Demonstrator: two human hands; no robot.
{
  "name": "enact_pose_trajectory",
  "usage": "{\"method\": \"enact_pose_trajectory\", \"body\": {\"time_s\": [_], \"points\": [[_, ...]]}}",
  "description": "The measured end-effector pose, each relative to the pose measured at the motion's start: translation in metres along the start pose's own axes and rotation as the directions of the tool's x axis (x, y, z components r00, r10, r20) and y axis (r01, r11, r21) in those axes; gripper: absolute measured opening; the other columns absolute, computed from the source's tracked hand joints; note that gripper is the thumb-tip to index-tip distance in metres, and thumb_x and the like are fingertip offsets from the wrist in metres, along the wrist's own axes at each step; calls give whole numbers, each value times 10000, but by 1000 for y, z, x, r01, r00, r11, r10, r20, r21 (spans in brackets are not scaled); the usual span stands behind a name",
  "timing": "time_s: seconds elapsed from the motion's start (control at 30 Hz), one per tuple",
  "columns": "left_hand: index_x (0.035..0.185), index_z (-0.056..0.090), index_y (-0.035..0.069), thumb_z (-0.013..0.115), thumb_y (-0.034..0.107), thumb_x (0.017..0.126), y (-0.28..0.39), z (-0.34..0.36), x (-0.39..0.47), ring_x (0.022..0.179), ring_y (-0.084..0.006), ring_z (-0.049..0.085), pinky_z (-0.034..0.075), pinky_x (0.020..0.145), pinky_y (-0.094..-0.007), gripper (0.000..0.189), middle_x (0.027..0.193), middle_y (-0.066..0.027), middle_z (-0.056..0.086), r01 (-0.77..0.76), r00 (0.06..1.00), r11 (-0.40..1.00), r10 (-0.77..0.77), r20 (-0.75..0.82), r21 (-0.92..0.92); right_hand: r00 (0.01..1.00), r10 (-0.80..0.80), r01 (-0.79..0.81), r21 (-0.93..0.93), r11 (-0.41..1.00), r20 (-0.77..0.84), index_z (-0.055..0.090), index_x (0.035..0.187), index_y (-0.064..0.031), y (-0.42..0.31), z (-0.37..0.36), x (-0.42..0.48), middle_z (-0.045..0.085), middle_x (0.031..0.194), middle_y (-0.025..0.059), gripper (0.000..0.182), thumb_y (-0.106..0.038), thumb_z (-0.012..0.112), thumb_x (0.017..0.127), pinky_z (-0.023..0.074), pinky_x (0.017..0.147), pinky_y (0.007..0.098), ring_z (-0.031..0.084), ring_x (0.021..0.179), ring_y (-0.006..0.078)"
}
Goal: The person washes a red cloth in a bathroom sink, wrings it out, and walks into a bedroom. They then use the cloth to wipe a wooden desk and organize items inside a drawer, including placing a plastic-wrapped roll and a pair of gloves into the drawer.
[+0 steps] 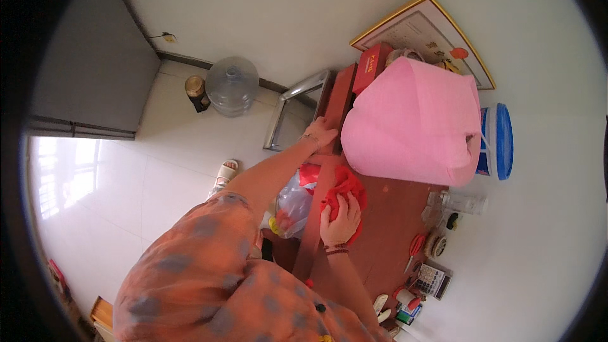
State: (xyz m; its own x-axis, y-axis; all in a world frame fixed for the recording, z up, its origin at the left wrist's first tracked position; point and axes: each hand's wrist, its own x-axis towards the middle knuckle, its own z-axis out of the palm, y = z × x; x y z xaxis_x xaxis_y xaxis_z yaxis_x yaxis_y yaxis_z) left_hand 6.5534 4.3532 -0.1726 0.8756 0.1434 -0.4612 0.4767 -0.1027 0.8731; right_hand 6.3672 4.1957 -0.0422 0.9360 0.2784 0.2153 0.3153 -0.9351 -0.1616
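Note:
My right hand (341, 218) presses down on a crumpled red cloth (363, 194), its fingers spread over the folds. The cloth lies at the front edge of a red-brown wooden table (380, 228). Farther along that edge, my left hand (321, 133) has its fingers bent over a red-brown wooden board (343, 99). A large pink fabric bundle or cover (413, 123) stands just beyond the left hand and hides part of the tabletop. Below the table edge, between my arms, hangs a clear plastic bag (293, 206) with things inside.
Along the wall are a blue-lidded bucket (504, 142), a clear jar (468, 203), red scissors (414, 251) and a calculator (432, 281). A red box (371, 69) and a gold-framed certificate (427, 33) stand behind the bundle. A metal-framed piece (299, 109) and a water bottle (232, 88) occupy the floor.

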Motion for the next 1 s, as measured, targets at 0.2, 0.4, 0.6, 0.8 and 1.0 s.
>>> {"method": "enact_pose_trajectory", "body": {"time_s": [0.2,0.4,0.6,0.8,1.0], "points": [[1429,223,28,629,285,773,32,4,14,1256,-386,418,397,1023,-441,814,1379,-239,392,-33,994,946,-3,110,324,999,22,-22,2,1000,31,573,1159,-95,-3,-2,8,514,1262,151,409,-237,622,779,392,947,476,488,1150,374],[1448,53,-19,608,166,794,48,9,22,1200,-398,495,454,971,-404,878,1377,-316,351,9,972,887,-116,203,461,995,81,-81,-9,997,51,578,1156,-96,-5,-5,10,511,1268,143,408,-226,626,772,373,974,486,478,1170,362],[1422,-88,-84,629,229,800,28,17,42,1219,-394,483,446,982,-384,999,1429,-365,234,-18,963,875,-115,245,483,994,98,-98,-2,995,44,592,1134,-80,-3,1,10,508,1267,149,400,-203,631,755,367,983,480,471,1172,368],[1417,-65,-89,674,322,772,30,-23,28,1190,-420,490,444,970,-413,1064,1371,-345,337,-52,973,876,-63,222,480,992,118,-118,-12,993,40,595,1131,-73,-4,-4,10,502,1273,151,403,-195,627,748,366,988,479,465,1171,377],[1420,39,-82,675,268,731,17,-91,19,1060,-426,567,468,896,-430,1001,1162,-335,540,-87,981,905,5,194,416,989,136,-136,9,991,54,587,1151,-90,-5,-4,7,494,1292,139,417,-204,625,752,345,1005,481,456,1190,369]]}}
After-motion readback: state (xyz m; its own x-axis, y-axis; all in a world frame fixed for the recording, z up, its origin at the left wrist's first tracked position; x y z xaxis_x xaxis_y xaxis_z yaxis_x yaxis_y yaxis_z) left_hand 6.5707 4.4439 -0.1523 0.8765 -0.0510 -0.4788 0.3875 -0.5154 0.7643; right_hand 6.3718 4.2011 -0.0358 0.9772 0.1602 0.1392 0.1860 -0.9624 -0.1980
